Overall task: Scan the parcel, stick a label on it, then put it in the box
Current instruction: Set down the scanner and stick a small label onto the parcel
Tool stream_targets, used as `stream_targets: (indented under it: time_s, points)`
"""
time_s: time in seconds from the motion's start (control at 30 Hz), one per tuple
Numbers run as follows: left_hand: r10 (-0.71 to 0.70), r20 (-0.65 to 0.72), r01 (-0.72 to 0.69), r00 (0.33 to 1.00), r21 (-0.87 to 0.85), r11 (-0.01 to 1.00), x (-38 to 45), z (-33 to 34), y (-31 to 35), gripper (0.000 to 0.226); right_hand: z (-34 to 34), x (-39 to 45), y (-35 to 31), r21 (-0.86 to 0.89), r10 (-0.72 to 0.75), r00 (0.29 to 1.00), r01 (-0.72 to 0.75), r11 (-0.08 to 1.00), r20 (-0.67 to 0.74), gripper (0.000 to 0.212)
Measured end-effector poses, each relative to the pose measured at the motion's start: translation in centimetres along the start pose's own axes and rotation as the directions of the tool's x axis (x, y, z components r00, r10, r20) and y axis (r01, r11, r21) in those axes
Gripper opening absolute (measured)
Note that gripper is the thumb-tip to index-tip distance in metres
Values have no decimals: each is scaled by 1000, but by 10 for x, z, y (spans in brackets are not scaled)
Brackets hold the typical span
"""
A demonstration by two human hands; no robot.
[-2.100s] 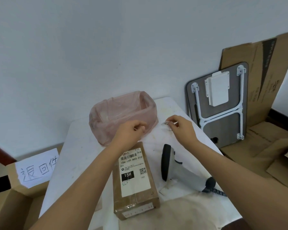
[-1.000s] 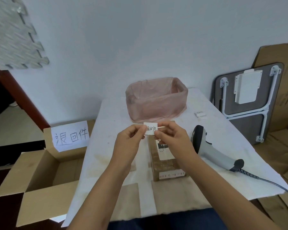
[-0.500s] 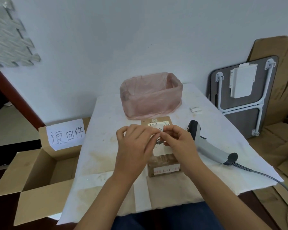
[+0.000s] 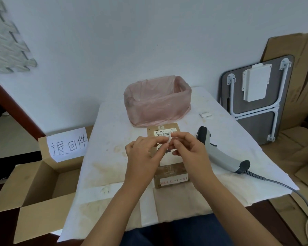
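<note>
Both hands, left [image 4: 146, 155] and right [image 4: 188, 150], pinch a small label [image 4: 169, 140] directly above the parcel [image 4: 169, 160], its length running toward the tabletop's near edge.

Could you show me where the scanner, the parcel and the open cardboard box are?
scanner [image 4: 219, 153]: head view, on its grey handle.
parcel [image 4: 171, 172]: head view, on its brown top near the front edge.
cardboard box [image 4: 37, 219]: head view, on its front flap.

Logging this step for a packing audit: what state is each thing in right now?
Parcel: flat on the table, sealed.
Small label: pinched between both hands above the parcel.
Left hand: gripping the label.
Right hand: gripping the label.
Barcode scanner: lying down, unheld.
Cardboard box: open.
</note>
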State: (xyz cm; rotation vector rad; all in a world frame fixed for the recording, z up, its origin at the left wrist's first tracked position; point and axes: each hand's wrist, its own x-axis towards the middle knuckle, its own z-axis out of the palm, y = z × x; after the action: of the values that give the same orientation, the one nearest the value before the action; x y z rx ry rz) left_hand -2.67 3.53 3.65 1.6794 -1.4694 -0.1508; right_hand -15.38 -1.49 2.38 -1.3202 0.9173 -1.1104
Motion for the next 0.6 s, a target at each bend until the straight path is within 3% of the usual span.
stream_targets:
  time_s: [0.27,0.6]
  points:
    - [-251,94,268,963,-372,889,-4,-1,4,10,0,0,1,-100,-37,999,34,994,-26,13]
    - [-352,142,376,925,-450,810,-3,1,7,10,0,-1,-3,-215,-113,993,104,971,-30,6]
